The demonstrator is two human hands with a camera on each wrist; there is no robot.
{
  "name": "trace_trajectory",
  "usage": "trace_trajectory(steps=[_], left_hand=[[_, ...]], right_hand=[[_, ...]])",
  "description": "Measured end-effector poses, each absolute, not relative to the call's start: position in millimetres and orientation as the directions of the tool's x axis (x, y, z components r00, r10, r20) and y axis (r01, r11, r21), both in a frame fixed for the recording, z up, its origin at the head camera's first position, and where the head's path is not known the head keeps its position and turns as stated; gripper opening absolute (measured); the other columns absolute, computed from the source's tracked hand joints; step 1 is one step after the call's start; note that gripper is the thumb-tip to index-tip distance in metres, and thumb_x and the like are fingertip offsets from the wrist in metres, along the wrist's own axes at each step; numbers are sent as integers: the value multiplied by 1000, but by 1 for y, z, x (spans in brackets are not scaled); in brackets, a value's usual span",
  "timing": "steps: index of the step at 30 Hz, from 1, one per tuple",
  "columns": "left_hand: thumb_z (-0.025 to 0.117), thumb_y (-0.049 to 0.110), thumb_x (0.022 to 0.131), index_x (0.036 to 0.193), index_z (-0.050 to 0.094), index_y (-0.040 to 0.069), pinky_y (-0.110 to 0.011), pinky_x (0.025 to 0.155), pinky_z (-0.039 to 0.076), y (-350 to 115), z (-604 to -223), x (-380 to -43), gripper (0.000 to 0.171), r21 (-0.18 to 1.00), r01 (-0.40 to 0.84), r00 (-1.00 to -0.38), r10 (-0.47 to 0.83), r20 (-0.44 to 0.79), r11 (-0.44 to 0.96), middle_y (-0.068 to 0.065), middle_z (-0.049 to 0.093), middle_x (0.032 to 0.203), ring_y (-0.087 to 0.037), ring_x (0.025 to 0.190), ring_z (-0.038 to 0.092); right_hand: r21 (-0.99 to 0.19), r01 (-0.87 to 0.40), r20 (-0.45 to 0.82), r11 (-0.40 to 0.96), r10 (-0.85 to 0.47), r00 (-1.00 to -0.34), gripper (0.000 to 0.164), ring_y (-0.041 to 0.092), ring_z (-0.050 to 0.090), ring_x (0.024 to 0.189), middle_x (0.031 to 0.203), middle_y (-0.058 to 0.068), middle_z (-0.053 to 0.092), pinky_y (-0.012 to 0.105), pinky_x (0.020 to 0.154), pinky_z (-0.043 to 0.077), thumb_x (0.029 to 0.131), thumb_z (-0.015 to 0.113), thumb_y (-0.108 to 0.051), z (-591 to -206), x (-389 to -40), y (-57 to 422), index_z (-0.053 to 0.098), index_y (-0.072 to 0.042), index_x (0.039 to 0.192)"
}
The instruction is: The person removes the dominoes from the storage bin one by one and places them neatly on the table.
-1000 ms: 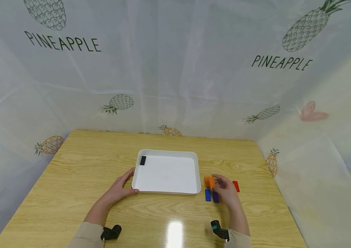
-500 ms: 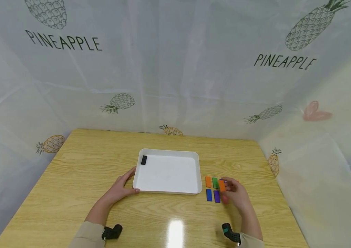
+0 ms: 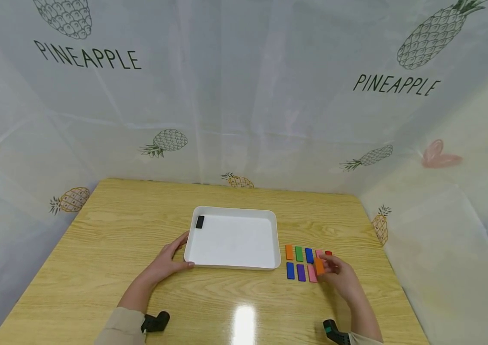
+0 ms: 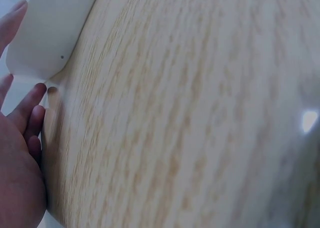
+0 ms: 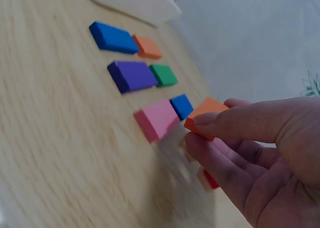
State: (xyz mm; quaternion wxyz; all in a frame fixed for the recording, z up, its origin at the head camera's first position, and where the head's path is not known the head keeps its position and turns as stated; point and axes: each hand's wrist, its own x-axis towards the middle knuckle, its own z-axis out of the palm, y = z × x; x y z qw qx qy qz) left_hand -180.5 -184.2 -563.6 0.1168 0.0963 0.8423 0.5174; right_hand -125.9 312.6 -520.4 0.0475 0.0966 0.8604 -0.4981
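Observation:
My right hand [image 3: 342,277] pinches an orange rectangular block [image 3: 319,266] between thumb and fingers, over the right part of two rows of coloured blocks. In the right wrist view, the orange block [image 5: 207,111] is tilted at the fingertips, with its shadow on the table below. At the front left corner of a shallow white tray [image 3: 235,244], my left hand [image 3: 167,261] rests with spread fingers along the left side and the thumb at the front edge. A black block [image 3: 199,222] lies inside the tray near its back left corner.
The back row holds orange [image 3: 289,252], green [image 3: 299,254], blue [image 3: 309,255], pink [image 3: 319,253] and red [image 3: 328,253] blocks. In front lie blue [image 3: 290,270], purple [image 3: 301,272] and pink [image 3: 312,273] ones. A pineapple-print curtain [image 3: 244,96] hangs behind the wooden table [image 3: 209,306].
My right hand has carried the orange block rightward along the rows, uncovering the green, blue and pink blocks. The left hand and the tray stay in place.

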Motion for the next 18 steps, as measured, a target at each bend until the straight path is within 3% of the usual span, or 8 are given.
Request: trace_trajectory(steps=[18], left_hand=[[83, 33, 79, 156, 26, 19, -67, 105, 21, -184, -562, -180, 97, 894, 48, -954, 287, -91, 446, -13, 36, 153, -39, 134, 31]], right_hand=[[-818, 251, -218, 517, 125, -968, 48, 21, 56, 83, 99, 14, 58, 25, 66, 52, 80, 70, 14, -536, -118, 328, 60, 9, 127]])
